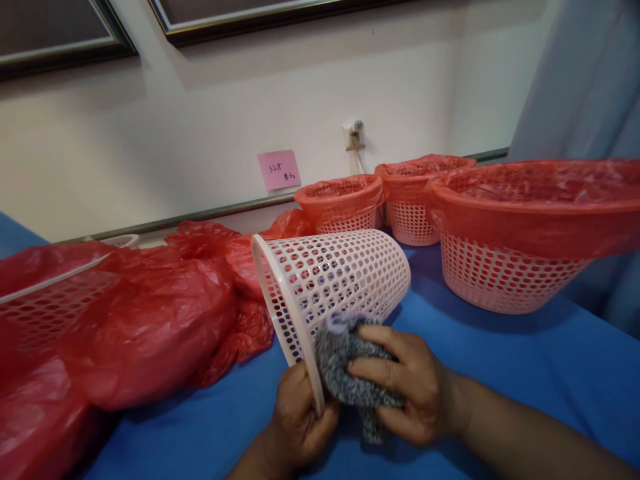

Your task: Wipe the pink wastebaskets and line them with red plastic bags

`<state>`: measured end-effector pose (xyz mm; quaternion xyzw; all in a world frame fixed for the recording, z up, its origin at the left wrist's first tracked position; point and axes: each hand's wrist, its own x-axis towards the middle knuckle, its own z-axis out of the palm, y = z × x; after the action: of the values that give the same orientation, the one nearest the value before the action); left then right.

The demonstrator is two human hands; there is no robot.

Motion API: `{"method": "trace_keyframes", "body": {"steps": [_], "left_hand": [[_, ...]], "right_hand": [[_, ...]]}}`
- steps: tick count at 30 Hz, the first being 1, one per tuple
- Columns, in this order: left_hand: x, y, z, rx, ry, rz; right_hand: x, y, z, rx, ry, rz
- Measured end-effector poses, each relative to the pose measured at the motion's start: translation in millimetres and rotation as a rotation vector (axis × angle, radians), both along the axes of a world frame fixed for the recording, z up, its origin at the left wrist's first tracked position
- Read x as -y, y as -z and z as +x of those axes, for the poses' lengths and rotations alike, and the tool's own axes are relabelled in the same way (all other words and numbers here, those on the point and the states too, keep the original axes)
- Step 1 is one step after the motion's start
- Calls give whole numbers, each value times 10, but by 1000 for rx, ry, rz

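A white plastic wastebasket [345,267] with a pattern of round holes lies tilted on its side, its mouth facing left. My left hand [300,413] is closed round the near part of its rim, the thumb outside and some fingers hidden inside. Bunched in my right hand [410,387] is a grey speckled cloth [345,360], pressed against the basket's outer wall just behind the rim. Part of the cloth hangs below the fingers.
Crumpled red plastic bags [165,320] cover the left side, beside another white basket [55,300]. Along the back and right stand several red-lined baskets [515,267] on the blue tablecloth [450,353]. A pink note [279,169] and a power socket [354,137] are on the wall behind.
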<state>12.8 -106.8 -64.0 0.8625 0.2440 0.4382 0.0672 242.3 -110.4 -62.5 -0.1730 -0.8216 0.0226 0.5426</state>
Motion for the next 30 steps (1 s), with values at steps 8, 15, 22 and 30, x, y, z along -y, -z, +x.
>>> {"method": "trace_keyframes", "body": {"steps": [8,15,22,30], "left_hand": [[-8,3,32,-92,26,-40],[-133,135,-33,-201,-118,-130],[-204,145,-15,-235,-96,-232],[-265,208,-117,-311,-125,-249]], "right_hand": [[-615,93,509,-501,602,-501],[-619,180,424,-367,586,-330],[-36,181,-135,-62,186,-32],[-104,283,-115,-124,443,-52]]}}
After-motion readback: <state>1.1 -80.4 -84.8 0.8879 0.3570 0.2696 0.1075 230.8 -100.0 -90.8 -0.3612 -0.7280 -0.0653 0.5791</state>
